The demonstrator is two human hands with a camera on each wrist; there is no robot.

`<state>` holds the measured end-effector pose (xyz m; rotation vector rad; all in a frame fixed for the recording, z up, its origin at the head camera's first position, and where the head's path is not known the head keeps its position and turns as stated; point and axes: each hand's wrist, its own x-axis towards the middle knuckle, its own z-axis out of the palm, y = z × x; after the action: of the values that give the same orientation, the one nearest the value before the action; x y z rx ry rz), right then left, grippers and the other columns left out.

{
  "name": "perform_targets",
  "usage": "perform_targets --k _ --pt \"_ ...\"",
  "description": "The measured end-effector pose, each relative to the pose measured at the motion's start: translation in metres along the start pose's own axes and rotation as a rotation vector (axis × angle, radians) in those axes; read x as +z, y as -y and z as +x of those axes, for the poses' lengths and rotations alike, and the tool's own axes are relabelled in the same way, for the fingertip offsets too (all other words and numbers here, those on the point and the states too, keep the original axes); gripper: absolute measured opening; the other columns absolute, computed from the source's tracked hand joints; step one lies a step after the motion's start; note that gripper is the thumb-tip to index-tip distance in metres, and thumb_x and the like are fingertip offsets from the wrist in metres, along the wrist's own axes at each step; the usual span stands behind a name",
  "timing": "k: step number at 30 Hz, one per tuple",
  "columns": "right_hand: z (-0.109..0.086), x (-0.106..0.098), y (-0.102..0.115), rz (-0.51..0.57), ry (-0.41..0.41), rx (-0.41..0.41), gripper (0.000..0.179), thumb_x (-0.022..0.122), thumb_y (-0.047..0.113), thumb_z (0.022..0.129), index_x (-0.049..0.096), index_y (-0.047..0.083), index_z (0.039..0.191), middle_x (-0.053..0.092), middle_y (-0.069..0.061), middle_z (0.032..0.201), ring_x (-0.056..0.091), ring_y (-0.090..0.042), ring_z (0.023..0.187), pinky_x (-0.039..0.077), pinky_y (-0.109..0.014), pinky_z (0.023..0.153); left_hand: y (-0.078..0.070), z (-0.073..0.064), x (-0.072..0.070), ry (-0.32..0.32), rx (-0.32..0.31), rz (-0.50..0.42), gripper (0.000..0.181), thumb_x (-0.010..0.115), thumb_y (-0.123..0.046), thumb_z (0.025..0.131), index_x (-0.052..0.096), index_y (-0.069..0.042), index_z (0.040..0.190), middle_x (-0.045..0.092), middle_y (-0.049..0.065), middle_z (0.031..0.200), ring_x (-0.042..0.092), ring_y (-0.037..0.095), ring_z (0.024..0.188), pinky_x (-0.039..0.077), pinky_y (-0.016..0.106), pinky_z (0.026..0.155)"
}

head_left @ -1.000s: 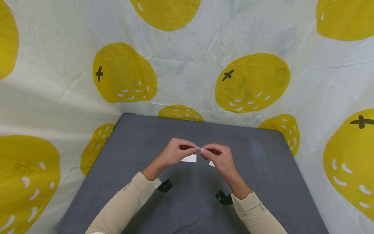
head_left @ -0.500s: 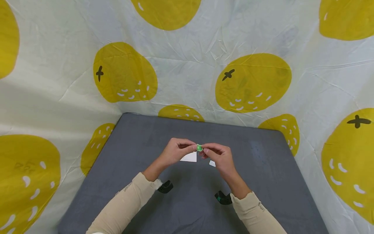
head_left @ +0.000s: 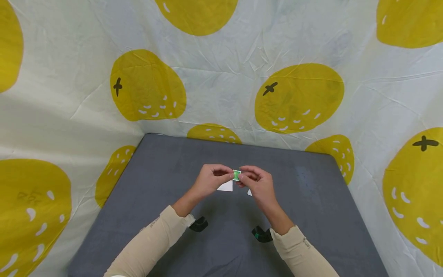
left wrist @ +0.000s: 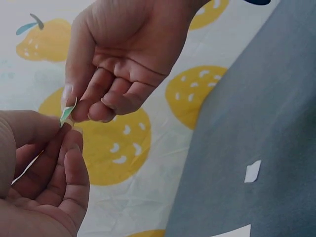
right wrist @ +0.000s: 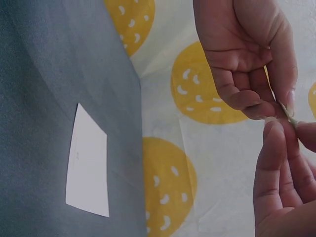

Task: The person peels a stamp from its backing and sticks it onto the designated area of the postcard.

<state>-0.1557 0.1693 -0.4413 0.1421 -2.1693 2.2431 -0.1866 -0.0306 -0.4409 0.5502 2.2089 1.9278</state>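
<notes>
Between both hands, above the table, is a small thin green piece of paper (head_left: 237, 175) with white edges. My left hand (head_left: 209, 179) pinches its left edge between thumb and forefinger. At the opposite edge my right hand (head_left: 258, 182) pinches it with thumb and fingertip, the remaining fingers loosely curled. In the left wrist view the green paper (left wrist: 67, 113) looks bent, its upper corner sticking out by the right thumb. Edge-on, the strip of paper (right wrist: 292, 120) shows as a sliver in the right wrist view, mostly hidden by fingers.
A white card (head_left: 225, 186) lies on the grey-covered table (head_left: 297, 238), beyond the left hand. A smaller white scrap (left wrist: 253, 171) lies to its right. Black camera mounts (head_left: 198, 224) stick out below the sleeves. A fruit-printed cloth (head_left: 221, 88) hangs around the table.
The piece has turned from a greyish edge to its green face toward the head camera, and is flatter than half a second ago. The right fingers have shifted slightly; both hands stay together.
</notes>
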Motion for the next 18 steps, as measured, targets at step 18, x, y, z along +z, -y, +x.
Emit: perform_targets --k 18 --pt "0.015 0.001 0.002 -0.22 0.011 0.144 0.018 0.071 0.009 0.098 0.074 -0.008 0.096 0.068 -0.005 0.071 0.067 -0.022 0.064 0.059 -0.028 0.063 0.013 -0.001 0.002 -0.077 -0.062 -0.057 0.019 0.076 -0.014 0.096 0.078 0.001 0.106 0.076 0.021 0.106 0.075 0.026 0.092 0.062 0.026 0.082"
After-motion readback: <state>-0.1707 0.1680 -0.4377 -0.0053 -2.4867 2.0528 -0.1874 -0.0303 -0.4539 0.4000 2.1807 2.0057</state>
